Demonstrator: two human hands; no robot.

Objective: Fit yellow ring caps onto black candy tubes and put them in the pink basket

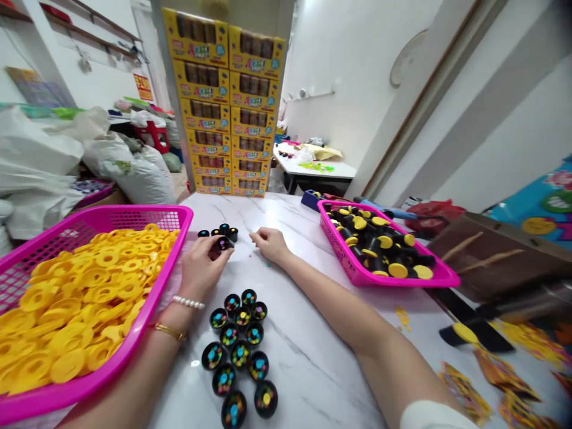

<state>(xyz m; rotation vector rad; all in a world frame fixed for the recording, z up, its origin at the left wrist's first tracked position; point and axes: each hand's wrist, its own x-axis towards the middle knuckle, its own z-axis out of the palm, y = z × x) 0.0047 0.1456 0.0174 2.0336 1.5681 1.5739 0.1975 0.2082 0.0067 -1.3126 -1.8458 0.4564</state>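
Cup pinched in left hand

The left thumb and fingers grip it near a small black cluster. The right hand's fingertips press together; whether they hold anything cannot be told. Nearer cups contain coloured balls. The left basket holds yellow rings; the right basket, black-and-yellow pieces.

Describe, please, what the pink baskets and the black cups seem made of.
Pink baskets: probably moulded plastic, glossy, with regular holes and highlights along the rim.
Black cups: likely smooth plastic, with faint rim shine; blur leaves this open.
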